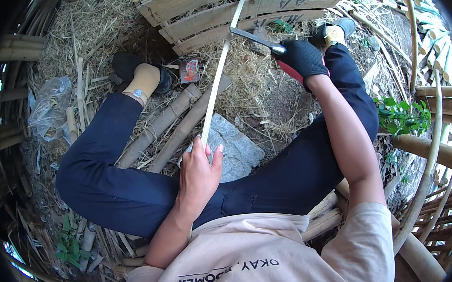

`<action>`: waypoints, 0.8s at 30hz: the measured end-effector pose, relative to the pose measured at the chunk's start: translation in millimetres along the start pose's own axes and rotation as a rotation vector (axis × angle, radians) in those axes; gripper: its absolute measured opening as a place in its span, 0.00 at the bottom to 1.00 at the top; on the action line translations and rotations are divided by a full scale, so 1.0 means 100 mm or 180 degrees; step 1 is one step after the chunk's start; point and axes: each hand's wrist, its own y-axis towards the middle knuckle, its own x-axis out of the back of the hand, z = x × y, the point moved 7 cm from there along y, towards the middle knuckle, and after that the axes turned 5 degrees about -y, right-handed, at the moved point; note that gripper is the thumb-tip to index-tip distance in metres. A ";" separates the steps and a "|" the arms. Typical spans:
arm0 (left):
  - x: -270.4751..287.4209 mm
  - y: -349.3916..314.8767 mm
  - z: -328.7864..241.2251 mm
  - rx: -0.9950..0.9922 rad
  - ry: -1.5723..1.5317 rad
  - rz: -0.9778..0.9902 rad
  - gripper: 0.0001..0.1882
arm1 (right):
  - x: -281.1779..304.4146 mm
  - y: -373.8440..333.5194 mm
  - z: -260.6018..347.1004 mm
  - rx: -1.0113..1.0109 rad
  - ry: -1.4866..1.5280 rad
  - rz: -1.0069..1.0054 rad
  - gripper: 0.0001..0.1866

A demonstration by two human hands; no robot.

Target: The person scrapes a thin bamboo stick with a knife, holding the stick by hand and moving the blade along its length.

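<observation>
Left fingers (217, 160) are curled around a pale strip (218, 81), which could be severed by a tilt of the knife (257, 39) gripped in gloved right fingers (294, 51).

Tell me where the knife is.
In the head view, the knife is above and right of centre, held in the gloved right hand, its blade end at the pale strip.

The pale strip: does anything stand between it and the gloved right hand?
Only the knife that the right hand grips: its blade bridges the gap to the pale strip, near the strip's far end. Nothing else visible stands between them.
</observation>
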 end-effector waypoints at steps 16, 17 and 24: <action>-0.01 0.04 0.00 -0.0034 -0.0075 0.0007 0.17 | -0.15 -0.24 0.88 0.1072 0.0023 0.0420 0.10; -0.01 0.03 0.00 -0.0056 -0.0049 -0.0002 0.17 | -0.17 -0.24 0.87 0.1064 0.0120 0.0342 0.09; -0.05 -0.01 -0.12 0.0357 -0.0024 0.0425 0.16 | -0.12 0.24 -0.01 0.0049 0.0048 0.0130 0.18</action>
